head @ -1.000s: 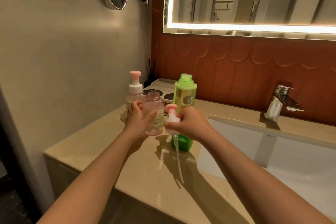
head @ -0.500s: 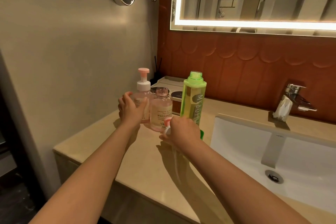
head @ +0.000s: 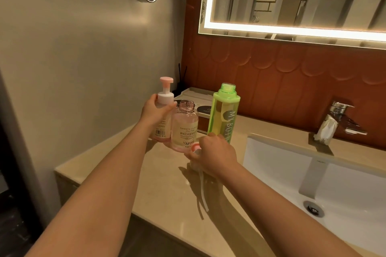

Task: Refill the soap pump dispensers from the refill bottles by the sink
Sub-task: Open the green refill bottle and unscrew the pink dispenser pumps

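Two pink soap dispensers stand on the beige counter [head: 158,190]. The front dispenser [head: 184,129] is uncapped, its neck open. My left hand [head: 154,111] grips the rear dispenser [head: 164,115] just below its white and pink pump, which is still fitted. My right hand [head: 213,155] holds the removed pump head [head: 196,153] low over the counter, and its dip tube [head: 203,192] trails toward me. An open green refill bottle [head: 224,113] stands upright right behind my right hand.
A white sink basin [head: 325,175] with a drain lies to the right, and a chrome faucet [head: 338,119] stands behind it. A box [head: 200,100] sits against the red tiled wall behind the bottles. A lit mirror and a swing-arm mirror hang above.
My left hand left the uncapped dispenser and took hold of the rear one. My right hand lowered the removed pump toward the counter.
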Available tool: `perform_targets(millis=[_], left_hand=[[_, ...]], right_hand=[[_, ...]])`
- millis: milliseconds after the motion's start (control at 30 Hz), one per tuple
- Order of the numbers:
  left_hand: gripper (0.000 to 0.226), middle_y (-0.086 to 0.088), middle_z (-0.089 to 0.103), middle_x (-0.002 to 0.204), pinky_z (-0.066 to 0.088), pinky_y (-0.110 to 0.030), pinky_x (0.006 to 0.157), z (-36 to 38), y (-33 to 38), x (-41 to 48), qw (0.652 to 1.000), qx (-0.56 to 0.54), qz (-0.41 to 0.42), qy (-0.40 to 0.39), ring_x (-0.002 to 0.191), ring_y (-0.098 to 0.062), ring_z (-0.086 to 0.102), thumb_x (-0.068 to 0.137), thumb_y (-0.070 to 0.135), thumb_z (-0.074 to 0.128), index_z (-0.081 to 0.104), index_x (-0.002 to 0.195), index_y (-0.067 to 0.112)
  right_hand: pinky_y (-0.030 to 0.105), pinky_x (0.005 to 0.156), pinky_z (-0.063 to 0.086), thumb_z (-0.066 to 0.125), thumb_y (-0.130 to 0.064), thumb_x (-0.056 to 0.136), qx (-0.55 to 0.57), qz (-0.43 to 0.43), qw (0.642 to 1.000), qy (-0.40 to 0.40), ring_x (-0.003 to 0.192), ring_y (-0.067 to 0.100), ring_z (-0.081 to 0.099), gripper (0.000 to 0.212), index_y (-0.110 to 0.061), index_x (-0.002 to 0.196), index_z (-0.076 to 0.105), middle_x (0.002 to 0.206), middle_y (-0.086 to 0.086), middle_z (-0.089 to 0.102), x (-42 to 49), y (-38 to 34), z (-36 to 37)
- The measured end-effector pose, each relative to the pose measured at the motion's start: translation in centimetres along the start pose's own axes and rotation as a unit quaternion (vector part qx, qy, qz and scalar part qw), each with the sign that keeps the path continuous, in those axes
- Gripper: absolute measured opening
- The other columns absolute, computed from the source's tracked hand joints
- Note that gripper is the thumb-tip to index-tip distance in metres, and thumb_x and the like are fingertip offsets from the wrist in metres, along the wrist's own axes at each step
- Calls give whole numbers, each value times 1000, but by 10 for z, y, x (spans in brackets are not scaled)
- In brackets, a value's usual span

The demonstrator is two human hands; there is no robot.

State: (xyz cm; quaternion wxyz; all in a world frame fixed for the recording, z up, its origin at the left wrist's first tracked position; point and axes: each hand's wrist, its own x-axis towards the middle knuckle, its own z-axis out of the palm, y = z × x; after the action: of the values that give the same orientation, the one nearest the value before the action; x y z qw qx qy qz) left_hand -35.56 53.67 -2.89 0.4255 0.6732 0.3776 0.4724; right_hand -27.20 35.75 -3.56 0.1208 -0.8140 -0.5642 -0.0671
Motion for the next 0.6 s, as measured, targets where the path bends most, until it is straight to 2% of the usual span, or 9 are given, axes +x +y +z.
perform_targets(millis=[133, 233, 367, 433, 500, 600], left_hand=[[50, 1, 54, 116, 38, -36, 84, -8, -1, 2, 1000, 5, 4, -17, 102, -18, 49, 82, 28, 68, 49, 127, 15], [45, -2, 56, 112, 41, -37, 83, -21, -1, 1, 999, -4, -5, -42, 101, -20, 52, 82, 23, 68, 52, 122, 14], [41, -9, 58, 116, 47, -46, 91, -44, 0, -9, 995, -20, -34, -95, 105, -28, 56, 83, 18, 65, 49, 122, 15], [40, -8, 58, 109, 49, -41, 84, -52, 3, -21, 990, -44, -40, -130, 102, -28, 55, 82, 17, 66, 49, 118, 17], [46, -5, 58, 102, 48, -34, 74, -57, 8, -36, 984, -70, -39, -161, 97, -25, 55, 73, 22, 71, 50, 114, 19], [56, -1, 59, 97, 47, -31, 70, -68, 15, -57, 976, -88, -45, -197, 92, -22, 56, 57, 29, 76, 52, 108, 24]], right_hand=[[33, 70, 46, 50, -53, 88, -3, -19, 999, 26, 96, 23, 52, 43, -13, 101, 61, 101, 6, 58, -1, 2, -8], [35, 72, 52, 52, -50, 87, 22, -25, 999, 41, 93, 21, 54, 41, -13, 104, 63, 100, 5, 60, -2, 3, -14], [39, 74, 55, 55, -46, 87, 63, -39, 997, 36, 91, 19, 57, 38, -13, 105, 64, 103, 4, 60, -7, -3, -22], [38, 75, 56, 56, -44, 87, 89, -46, 994, 33, 93, 19, 57, 37, -14, 107, 64, 106, 4, 60, -9, -6, -26], [37, 76, 55, 57, -43, 88, 131, -53, 990, 28, 93, 17, 57, 38, -13, 110, 64, 108, 3, 61, -10, -9, -33], [33, 78, 54, 57, -39, 89, 183, -66, 981, 14, 91, 13, 56, 37, -13, 114, 62, 111, 3, 63, -13, -18, -42]])
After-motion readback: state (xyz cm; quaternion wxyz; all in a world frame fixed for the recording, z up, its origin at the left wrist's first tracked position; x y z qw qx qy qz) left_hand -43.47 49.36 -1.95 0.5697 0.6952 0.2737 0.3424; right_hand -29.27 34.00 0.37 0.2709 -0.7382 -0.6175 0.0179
